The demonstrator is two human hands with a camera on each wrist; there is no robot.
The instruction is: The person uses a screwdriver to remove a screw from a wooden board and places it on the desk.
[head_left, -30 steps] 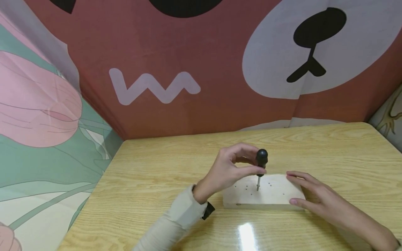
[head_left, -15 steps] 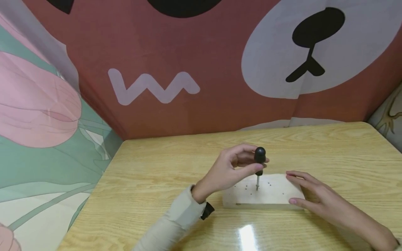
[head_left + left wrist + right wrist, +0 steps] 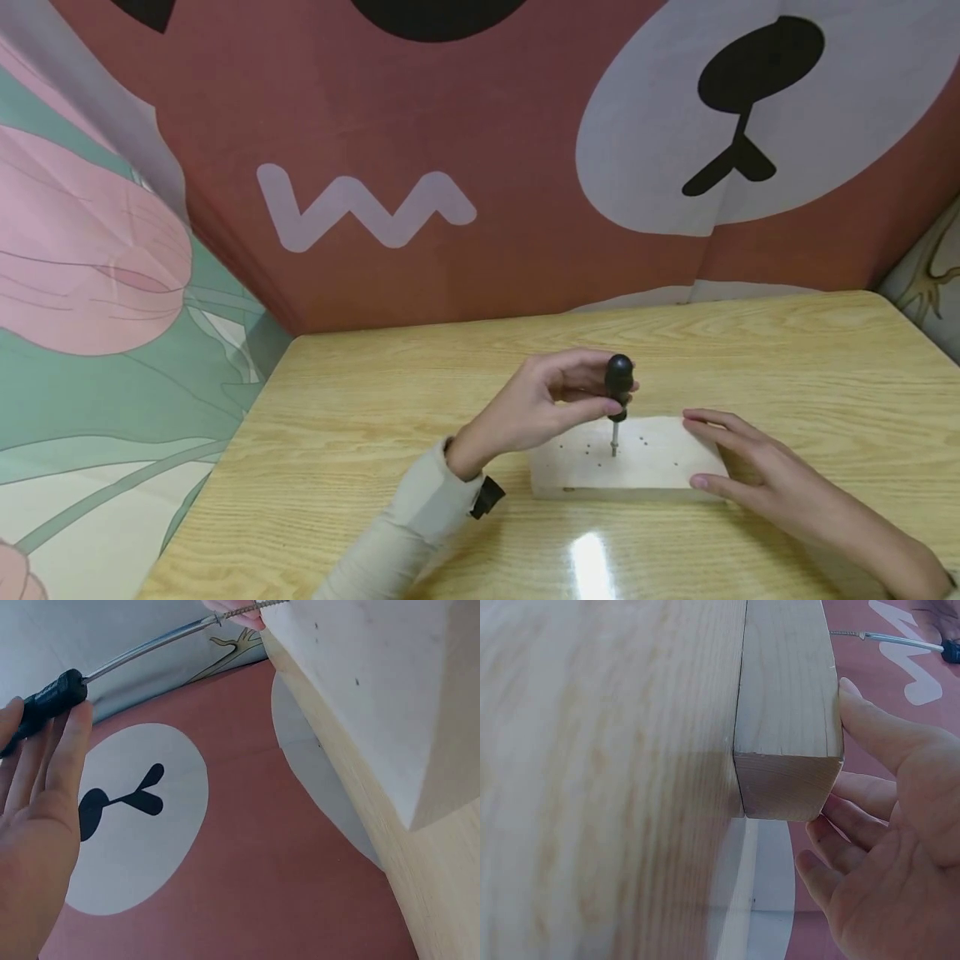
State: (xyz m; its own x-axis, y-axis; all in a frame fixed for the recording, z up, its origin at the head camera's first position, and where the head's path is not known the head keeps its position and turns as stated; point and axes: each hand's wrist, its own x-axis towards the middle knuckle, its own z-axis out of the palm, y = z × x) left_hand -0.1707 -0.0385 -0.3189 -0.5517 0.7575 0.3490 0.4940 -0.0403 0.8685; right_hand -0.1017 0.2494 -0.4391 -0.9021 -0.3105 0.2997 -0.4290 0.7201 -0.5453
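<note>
One black-handled screwdriver (image 3: 619, 379) stands nearly upright above a pale wooden block (image 3: 645, 475), its tip at the head of a screw (image 3: 244, 610) that rises from the block's upper face. The block lies flat on a wood-grain table (image 3: 390, 400), in front of the person. Compared with half a second ago, the left hand (image 3: 534, 408) has shifted slightly, its wrist moving outward to the left, while the screwdriver keeps almost the same place. This suggests a small turn of the handle with the tip seated. A good length of thread shows, so the screw does not sit flush; whether it is going in or coming out cannot be told.

The left hand pinches the screwdriver's handle between thumb and fingers. The right hand (image 3: 750, 467) is spread, thumb and fingers resting against the block's right end; it has not visibly moved and seems to steady the wood.

Counted: two hands, one screwdriver, one screw, one block and one table. At least six small dark holes (image 3: 646, 443) dot the block; others may be too faint to count. One pale sleeve (image 3: 405, 508) covers the left forearm, with one black object (image 3: 487, 497) at its cuff. Behind hangs one red printed backdrop (image 3: 525, 125).
</note>
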